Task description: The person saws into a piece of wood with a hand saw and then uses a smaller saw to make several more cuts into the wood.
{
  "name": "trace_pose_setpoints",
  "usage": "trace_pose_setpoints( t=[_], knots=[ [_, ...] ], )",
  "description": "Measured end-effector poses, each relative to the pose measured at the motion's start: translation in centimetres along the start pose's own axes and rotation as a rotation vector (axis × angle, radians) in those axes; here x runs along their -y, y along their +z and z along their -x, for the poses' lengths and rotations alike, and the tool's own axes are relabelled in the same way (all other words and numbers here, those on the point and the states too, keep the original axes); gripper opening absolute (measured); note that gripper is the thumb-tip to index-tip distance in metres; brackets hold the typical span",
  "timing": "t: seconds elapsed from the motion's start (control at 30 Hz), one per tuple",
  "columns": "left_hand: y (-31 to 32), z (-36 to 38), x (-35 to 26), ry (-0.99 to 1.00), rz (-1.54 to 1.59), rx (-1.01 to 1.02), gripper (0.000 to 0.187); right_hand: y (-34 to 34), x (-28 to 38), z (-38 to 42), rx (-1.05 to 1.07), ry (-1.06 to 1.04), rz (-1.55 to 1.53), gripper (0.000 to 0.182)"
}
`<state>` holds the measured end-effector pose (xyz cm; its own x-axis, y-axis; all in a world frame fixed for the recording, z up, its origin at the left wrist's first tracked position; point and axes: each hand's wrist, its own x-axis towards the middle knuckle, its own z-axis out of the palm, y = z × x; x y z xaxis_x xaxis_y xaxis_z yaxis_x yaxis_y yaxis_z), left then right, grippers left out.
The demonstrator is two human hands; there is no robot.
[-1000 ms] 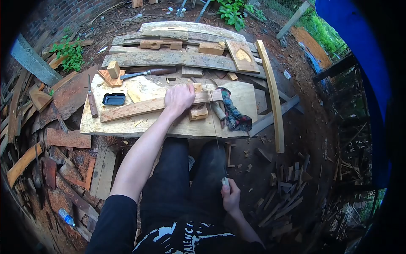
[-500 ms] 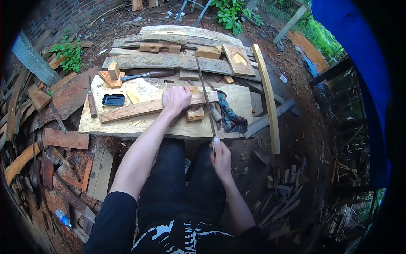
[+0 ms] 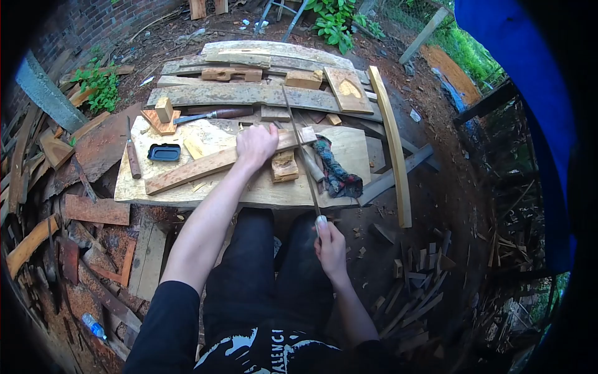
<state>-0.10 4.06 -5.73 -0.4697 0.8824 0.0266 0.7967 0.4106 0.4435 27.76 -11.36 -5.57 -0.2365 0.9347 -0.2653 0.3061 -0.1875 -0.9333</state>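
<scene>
My left hand (image 3: 257,146) is wrapped round a long wooden strip (image 3: 193,172) and presses it down over the workbench slab (image 3: 218,194). My right hand (image 3: 330,244) grips the pale handle of a long thin saw (image 3: 301,149), its blade pointing away from me and crossing the strip near its right end. Beneath that end is a small notched wood block (image 3: 284,167). Just right of the blade lie a pale rounded handle (image 3: 313,166) and a crumpled plaid cloth (image 3: 339,169).
At the slab's left are a chisel (image 3: 132,157), a black tray (image 3: 164,152) and a small upright block (image 3: 164,110). A dark-handled knife (image 3: 225,113) lies behind. A long pale board (image 3: 392,149) slants at the right. Scrap wood (image 3: 97,209) covers the left ground.
The strip's right end has swung slightly away from me, with my left hand on it. The saw and my right hand have moved slightly toward me, exposing more of the notched block.
</scene>
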Motion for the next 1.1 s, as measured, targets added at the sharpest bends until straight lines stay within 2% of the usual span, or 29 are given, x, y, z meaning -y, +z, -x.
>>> trace_pose_setpoints(
  t=[0.17,0.3,0.4,0.5,0.7,0.8,0.9,1.03,1.1],
  knots=[
    [-0.1,-0.9,0.3,-0.064,0.054,0.049,0.061,0.5,-0.1,-0.7,-0.020,-0.047,0.012,0.042],
    [0.0,-1.1,0.3,-0.065,0.071,0.044,0.060,-2.0,0.1,5.0,-0.001,0.013,0.041,0.042],
    [-0.1,-1.2,0.4,-0.011,0.052,0.080,0.060,-3.5,-0.3,7.0,-0.046,-0.023,0.102,0.042],
    [-0.1,-1.5,0.4,0.042,0.056,0.101,0.059,-3.0,1.0,4.1,-0.003,0.032,0.009,0.042],
    [0.0,-1.6,0.7,0.084,0.055,0.095,0.056,3.2,1.2,-7.8,-0.031,-0.168,-0.003,0.045],
    [-0.1,-1.6,0.7,0.057,0.050,0.103,0.056,4.0,1.9,-8.9,-0.065,-0.084,-0.031,0.044],
    [0.0,-1.9,0.5,-0.019,0.032,0.122,0.055,2.4,-0.5,-5.8,-0.038,-0.088,-0.033,0.041],
    [-0.2,-1.5,0.5,0.025,0.083,0.109,0.055,-0.3,-4.5,3.2,-0.050,-0.065,0.042,0.034],
    [-0.4,-1.6,0.6,0.058,0.085,0.112,0.056,-1.6,-4.7,4.7,-0.035,-0.052,-0.018,0.034]
  ],
)
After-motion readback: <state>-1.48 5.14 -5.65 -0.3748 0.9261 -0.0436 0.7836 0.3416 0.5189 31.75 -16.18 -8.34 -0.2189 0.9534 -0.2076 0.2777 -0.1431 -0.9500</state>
